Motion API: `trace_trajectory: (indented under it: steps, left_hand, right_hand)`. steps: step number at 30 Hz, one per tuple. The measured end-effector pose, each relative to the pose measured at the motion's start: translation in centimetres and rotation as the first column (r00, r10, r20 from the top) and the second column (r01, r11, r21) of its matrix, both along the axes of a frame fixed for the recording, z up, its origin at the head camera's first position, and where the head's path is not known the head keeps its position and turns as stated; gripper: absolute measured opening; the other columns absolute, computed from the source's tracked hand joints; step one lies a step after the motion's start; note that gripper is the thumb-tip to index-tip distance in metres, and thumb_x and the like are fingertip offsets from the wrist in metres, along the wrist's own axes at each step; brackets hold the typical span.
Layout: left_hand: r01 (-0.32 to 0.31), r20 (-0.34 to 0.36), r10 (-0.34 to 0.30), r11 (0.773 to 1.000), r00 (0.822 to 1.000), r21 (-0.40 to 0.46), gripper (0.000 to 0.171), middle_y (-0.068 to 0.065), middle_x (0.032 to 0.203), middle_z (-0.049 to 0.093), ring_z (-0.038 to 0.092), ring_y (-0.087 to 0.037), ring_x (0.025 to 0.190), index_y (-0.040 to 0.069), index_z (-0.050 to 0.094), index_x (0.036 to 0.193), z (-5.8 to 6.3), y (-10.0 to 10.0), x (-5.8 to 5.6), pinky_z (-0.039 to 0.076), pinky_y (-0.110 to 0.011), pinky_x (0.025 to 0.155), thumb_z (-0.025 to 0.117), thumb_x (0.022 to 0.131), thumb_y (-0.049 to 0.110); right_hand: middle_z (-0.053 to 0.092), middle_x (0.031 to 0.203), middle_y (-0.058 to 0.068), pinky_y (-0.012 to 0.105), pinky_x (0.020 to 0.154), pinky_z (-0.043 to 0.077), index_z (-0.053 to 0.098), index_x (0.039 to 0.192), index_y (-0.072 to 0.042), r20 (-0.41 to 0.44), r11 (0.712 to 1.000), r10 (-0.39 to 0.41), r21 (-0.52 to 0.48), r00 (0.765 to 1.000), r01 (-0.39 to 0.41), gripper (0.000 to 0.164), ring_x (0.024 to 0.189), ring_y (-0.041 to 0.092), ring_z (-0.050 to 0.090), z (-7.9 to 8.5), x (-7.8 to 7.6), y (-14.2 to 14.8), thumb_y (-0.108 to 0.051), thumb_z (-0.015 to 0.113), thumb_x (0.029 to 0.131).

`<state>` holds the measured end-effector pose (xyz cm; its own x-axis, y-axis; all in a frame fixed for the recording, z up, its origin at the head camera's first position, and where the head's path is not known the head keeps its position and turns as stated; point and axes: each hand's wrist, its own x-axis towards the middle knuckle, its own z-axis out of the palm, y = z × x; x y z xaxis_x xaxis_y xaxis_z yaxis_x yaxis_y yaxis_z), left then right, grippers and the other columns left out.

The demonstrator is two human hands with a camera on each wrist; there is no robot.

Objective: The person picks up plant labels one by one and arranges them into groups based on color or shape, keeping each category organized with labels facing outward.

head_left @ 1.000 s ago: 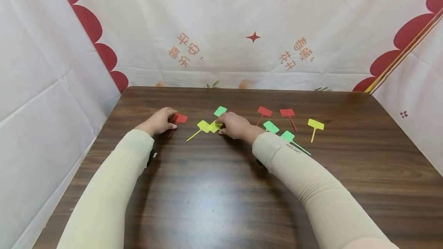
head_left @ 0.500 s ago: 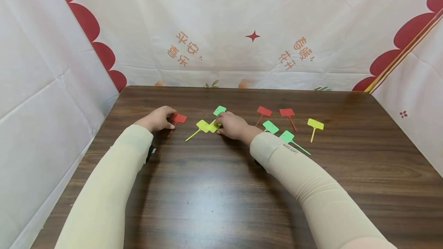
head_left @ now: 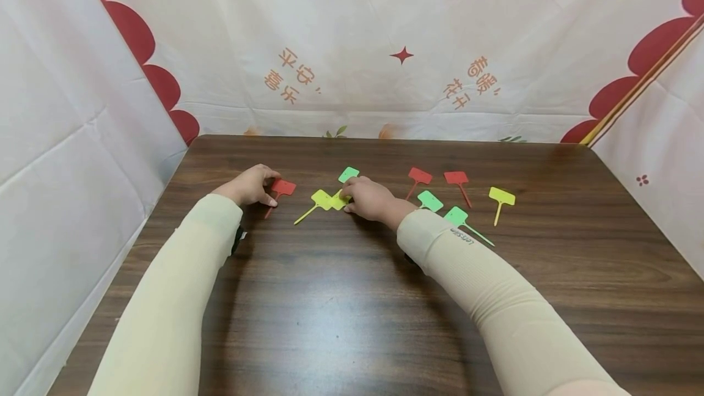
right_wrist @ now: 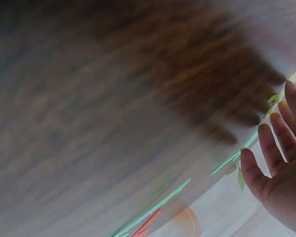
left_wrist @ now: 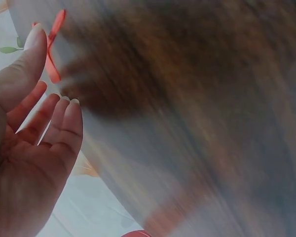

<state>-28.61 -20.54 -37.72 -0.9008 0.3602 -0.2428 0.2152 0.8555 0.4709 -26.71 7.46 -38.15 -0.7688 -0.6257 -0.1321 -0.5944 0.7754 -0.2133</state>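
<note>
Flat plastic plant labels with thin stems lie on the dark wooden table (head_left: 324, 298). My left hand (head_left: 250, 187) is at the left edge of a red plant label (head_left: 283, 186), thumb and forefinger apart on either side. In the left wrist view, the thumb overlaps part of this label and the other fingers are loosely bent. My right hand (head_left: 370, 198) reaches over a yellow plant label (head_left: 338, 202), covering its right part. Its fingers look spread and relaxed in the right wrist view. A second yellow plant label (head_left: 321, 199) touches the first on the left.
A green label (head_left: 349, 174) lies just behind my right hand, its stem partly hidden. To the right are two red labels (head_left: 420, 175), two green labels (head_left: 455, 216) and a yellow label (head_left: 502, 195). A white patterned cloth (head_left: 352, 66) hangs behind the table.
Both hands stay at the same labels. The head view has shifted slightly; no label has clearly moved on the table.
</note>
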Motion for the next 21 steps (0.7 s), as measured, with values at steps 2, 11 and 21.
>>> trace_trajectory:
  steps: [2, 11, 21]
  left_hand:
    - [-0.006, -0.005, 0.006, 1.000, 1.000, 0.002, 0.065, -0.029, 0.135, 0.042, 0.048, -0.040, 0.119, -0.010, 0.047, 0.135, -0.14, 0.07, -0.14, 0.040, -0.047, 0.101, 0.077, 0.080, 0.003]
    - [-0.015, -0.008, 0.015, 1.000, 1.000, -0.010, 0.063, -0.028, 0.134, 0.040, 0.045, -0.042, 0.121, -0.011, 0.048, 0.134, 0.04, 0.50, -0.16, 0.038, -0.048, 0.103, 0.077, 0.080, 0.002]
    - [-0.041, 0.011, 0.041, 0.999, 0.999, 0.015, 0.058, -0.028, 0.135, 0.038, 0.044, -0.041, 0.121, -0.011, 0.051, 0.128, 0.05, 0.63, -0.32, 0.038, -0.048, 0.102, 0.078, 0.078, 0.001]
  right_hand:
    - [0.057, 0.127, 0.011, 0.038, 0.101, 0.042, 0.067, 0.120, -0.005, 0.001, 1.000, 0.000, -0.005, 1.000, 0.000, 0.031, 0.121, 0.029, 0.051, 0.02, 0.01, 0.01, -0.020, 0.066, 0.093]
    - [0.056, 0.129, 0.010, 0.039, 0.101, 0.042, 0.066, 0.121, -0.006, 0.008, 1.000, -0.009, 0.000, 1.000, 0.009, 0.031, 0.122, 0.028, 0.050, -0.07, -0.11, -0.08, -0.020, 0.065, 0.093]
    - [0.056, 0.129, 0.010, 0.038, 0.101, 0.042, 0.067, 0.121, -0.005, 0.019, 1.000, -0.010, 0.010, 1.000, 0.010, 0.031, 0.122, 0.028, 0.050, 0.03, -0.17, -0.19, -0.020, 0.066, 0.093]
